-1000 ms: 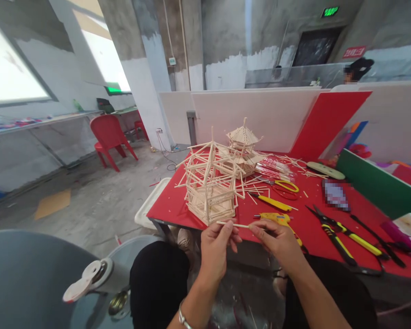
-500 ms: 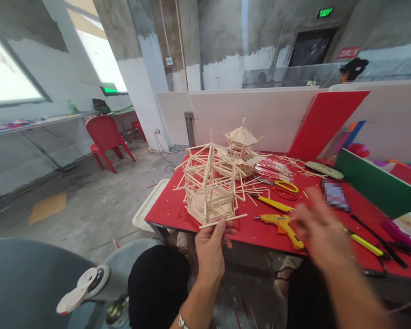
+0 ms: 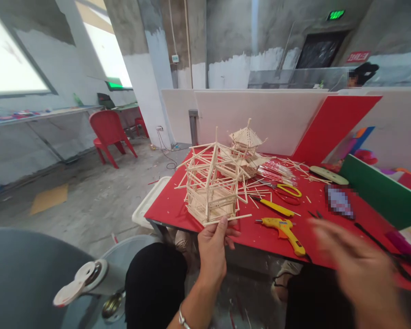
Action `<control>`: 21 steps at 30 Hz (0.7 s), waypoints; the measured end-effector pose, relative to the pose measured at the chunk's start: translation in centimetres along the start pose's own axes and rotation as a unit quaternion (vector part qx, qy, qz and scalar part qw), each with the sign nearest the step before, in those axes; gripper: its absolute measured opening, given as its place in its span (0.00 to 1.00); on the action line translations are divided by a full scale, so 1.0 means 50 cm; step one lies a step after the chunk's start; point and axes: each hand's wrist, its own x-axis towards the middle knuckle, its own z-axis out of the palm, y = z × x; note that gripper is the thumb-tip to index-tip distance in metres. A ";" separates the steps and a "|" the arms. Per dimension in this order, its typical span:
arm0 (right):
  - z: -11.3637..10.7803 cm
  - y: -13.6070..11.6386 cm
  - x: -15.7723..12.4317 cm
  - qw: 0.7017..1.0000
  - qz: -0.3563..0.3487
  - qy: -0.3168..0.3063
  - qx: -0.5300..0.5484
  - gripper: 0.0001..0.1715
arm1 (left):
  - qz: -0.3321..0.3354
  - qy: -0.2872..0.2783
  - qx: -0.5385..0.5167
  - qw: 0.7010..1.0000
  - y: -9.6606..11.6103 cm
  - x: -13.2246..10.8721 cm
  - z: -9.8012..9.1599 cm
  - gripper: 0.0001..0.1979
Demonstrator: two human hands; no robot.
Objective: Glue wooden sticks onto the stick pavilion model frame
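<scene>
My left hand [image 3: 214, 242] pinches a thin wooden stick [image 3: 242, 217] between thumb and fingers, at the table's front edge. Directly behind it stands a pavilion model [image 3: 212, 187] built of the same sticks, with an open roof frame. My right hand [image 3: 356, 265] is smeared by motion over the table's right front, so its fingers are unclear. Two dark pointed tips [image 3: 315, 214] show just beyond its fingers; whether it holds that tool I cannot tell. A yellow glue gun [image 3: 282, 232] lies between my hands, with a yellow-handled cutter knife [image 3: 277, 208] behind it.
A roofed pavilion model [image 3: 246, 146] stands farther back on the red table [image 3: 171, 205]. Yellow-handled scissors [image 3: 289, 189], loose sticks and plastic-wrapped sticks [image 3: 277, 172] lie right of it. A green board [image 3: 380, 192] borders the right side. A person's head shows beyond the white partition.
My right hand has moved right and toward me, away from the glue gun, now covering the yellow-handled tool at right. My left hand still holds the stick. The view has shifted slightly.
</scene>
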 end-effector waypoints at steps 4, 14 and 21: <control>0.170 -0.023 -0.001 0.958 0.085 -0.180 0.208 0.23 | 0.006 0.005 0.004 1.000 0.003 0.004 0.004 0.17; 0.293 -0.101 0.008 0.824 0.231 -0.171 0.489 0.20 | 0.021 -0.003 0.004 1.000 -0.008 0.004 0.013 0.13; 0.320 -0.111 0.022 0.818 0.231 -0.193 0.490 0.23 | 0.066 0.015 0.041 0.997 -0.011 0.015 -0.004 0.14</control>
